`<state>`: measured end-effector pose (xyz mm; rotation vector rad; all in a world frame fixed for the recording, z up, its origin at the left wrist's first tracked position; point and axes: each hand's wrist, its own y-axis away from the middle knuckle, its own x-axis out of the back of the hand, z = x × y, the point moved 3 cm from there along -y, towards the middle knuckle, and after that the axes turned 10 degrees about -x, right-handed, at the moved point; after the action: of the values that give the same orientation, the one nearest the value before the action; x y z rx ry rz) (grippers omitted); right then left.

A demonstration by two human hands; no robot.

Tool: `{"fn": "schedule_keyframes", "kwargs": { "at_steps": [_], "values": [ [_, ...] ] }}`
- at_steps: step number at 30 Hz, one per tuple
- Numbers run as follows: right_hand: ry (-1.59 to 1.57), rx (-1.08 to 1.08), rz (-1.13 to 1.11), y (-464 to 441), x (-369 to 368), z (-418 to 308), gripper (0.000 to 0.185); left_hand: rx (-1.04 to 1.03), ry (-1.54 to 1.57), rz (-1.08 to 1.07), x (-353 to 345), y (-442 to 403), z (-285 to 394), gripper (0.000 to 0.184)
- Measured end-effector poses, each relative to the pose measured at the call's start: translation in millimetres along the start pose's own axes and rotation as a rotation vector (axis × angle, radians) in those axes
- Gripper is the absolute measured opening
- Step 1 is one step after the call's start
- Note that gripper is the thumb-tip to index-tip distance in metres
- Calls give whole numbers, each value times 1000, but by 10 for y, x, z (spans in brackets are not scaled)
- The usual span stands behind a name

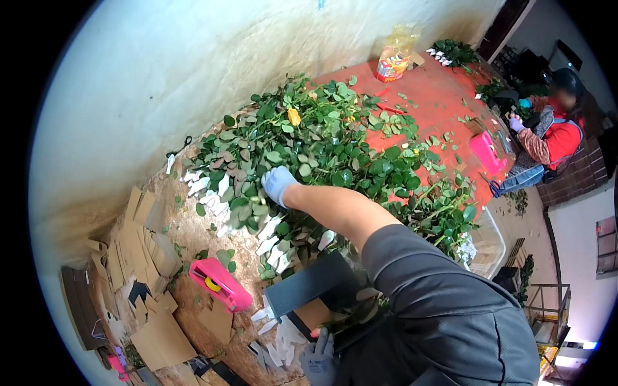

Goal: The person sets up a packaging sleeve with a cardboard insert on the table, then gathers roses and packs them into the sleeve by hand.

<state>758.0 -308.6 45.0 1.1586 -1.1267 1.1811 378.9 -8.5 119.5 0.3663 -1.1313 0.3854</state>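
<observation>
My right hand [279, 184], in a pale blue glove, reaches into a large heap of leafy rose stems [335, 161]. Its fingers look curled closed among the leaves, and their tips are hidden. Several white-wrapped ends [273, 248] stick out along the heap's near side. Low in the view, my left hand [318, 361], in a grey-blue glove, has its fingers stretched out beside a small pink thing [315, 332], perhaps a bud. Between my hands stands a dark grey panel [306, 283] with brown cardboard [312, 315] under it. A yellow rose [293, 116] shows in the foliage.
A pink tape dispenser [221, 284] lies near the panel, another pink dispenser [487, 153] farther right. Cut cardboard [161, 338] is piled at left. White strips [283, 341] lie by my left hand. A co-worker [557, 132] works at the red table [431, 96]. Scissors [492, 185] lie near them.
</observation>
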Motion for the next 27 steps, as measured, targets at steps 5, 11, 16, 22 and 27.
{"fn": "schedule_keyframes", "kwargs": {
  "at_steps": [5,11,16,22,27],
  "values": [
    [174,238,180,326,311,75,18,-2,3,129,-19,21,47,68],
    [118,396,499,1438,1573,30,18,122,120,6,167,-90,155,51],
    [84,480,139,2989,1874,37,19,71,-22,116,64,-77,78,42],
    [26,384,-338,3686,925,247,17,67,85,207,130,-89,156,26],
    [325,280,-233,3764,919,100,22,170,85,48,204,-100,159,47]
  ]
}}
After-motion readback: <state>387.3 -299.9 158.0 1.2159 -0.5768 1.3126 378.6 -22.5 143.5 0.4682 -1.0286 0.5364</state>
